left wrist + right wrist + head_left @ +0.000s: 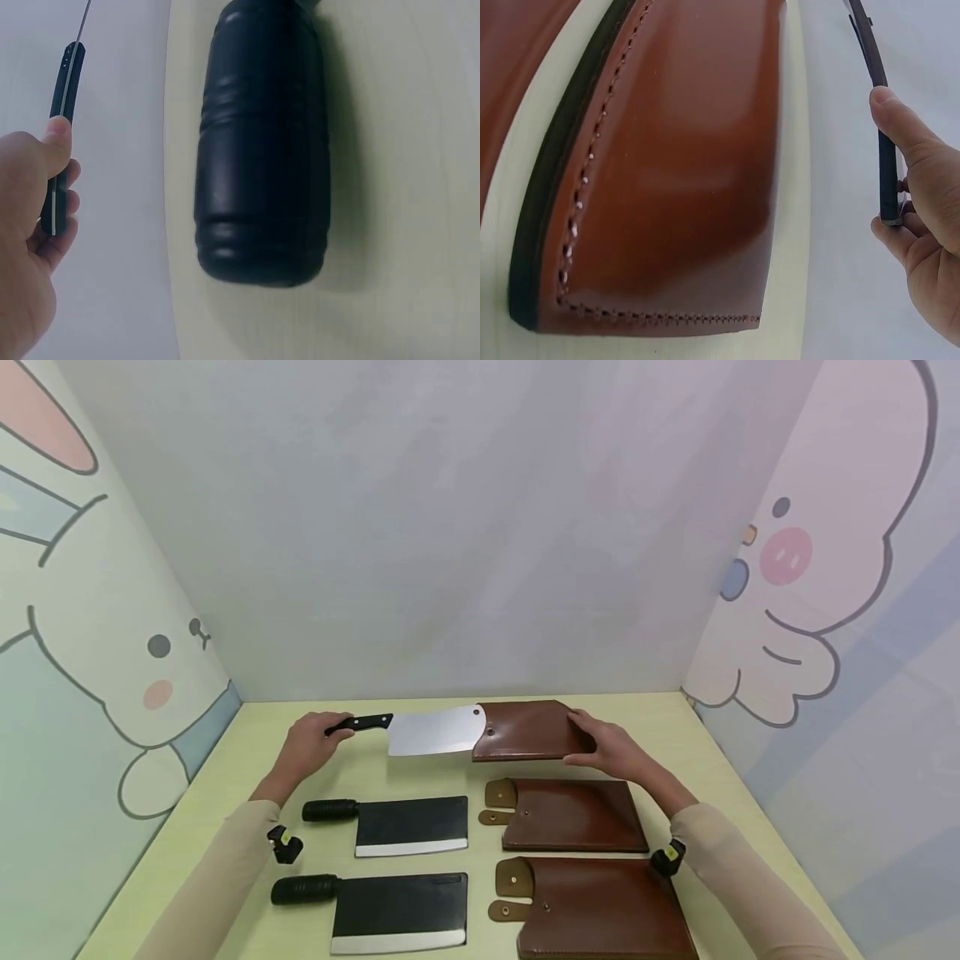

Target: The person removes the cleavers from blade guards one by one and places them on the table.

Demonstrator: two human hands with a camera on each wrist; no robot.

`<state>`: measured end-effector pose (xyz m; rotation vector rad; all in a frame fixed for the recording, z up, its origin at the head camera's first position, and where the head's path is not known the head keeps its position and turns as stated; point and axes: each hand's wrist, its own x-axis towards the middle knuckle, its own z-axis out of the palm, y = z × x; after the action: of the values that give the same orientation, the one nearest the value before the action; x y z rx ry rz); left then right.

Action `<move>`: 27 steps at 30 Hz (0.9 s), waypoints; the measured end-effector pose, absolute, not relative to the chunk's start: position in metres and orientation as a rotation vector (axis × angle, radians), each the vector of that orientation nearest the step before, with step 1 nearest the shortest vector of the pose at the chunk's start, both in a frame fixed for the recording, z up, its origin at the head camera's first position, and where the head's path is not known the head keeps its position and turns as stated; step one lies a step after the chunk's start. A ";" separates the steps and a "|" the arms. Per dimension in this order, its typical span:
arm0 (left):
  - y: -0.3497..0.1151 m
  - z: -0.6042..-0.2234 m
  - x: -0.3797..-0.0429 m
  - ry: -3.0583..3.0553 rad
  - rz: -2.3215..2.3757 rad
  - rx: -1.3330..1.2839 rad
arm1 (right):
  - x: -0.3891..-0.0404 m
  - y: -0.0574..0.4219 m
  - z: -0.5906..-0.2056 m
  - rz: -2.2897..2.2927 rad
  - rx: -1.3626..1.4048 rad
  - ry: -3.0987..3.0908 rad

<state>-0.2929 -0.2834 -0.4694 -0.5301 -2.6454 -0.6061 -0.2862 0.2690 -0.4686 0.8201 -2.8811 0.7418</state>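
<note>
My left hand [310,745] grips the black riveted handle [372,722] of a cleaver at the back of the table. The cleaver's bare silver blade [435,732] points right, its tip end overlapping the mouth of a brown leather sheath [528,731]. Around the closed end of that sheath, my right hand [611,747] holds with the thumb on one side and fingers on the other. In the left wrist view the thumb lies along the cleaver handle [64,97]. The right wrist view shows the held sheath [886,165] edge-on.
Two black-bladed cleavers, one in the middle row [412,825] and one in front [401,910], lie with handles left. To their right lie two brown leather sheaths, a middle one [577,814] and a front one [607,906], with snap straps at their left ends. A grey wall [465,568] stands behind.
</note>
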 end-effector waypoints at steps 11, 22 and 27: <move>-0.299 -0.477 -0.292 -2.623 -0.622 -0.538 | -0.287 0.283 -0.472 0.748 0.819 -2.890; -0.313 -0.488 -0.293 -2.661 -0.634 -0.521 | -0.289 0.294 -0.481 0.756 0.789 -2.912; -0.317 -0.493 -0.293 -2.713 -0.642 -0.511 | -0.290 0.296 -0.483 0.776 0.779 -2.921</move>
<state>-0.2935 -0.3166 -0.4930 -0.5113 -2.7134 -0.6423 -0.2898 0.2964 -0.4828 0.7792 -2.9214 0.7765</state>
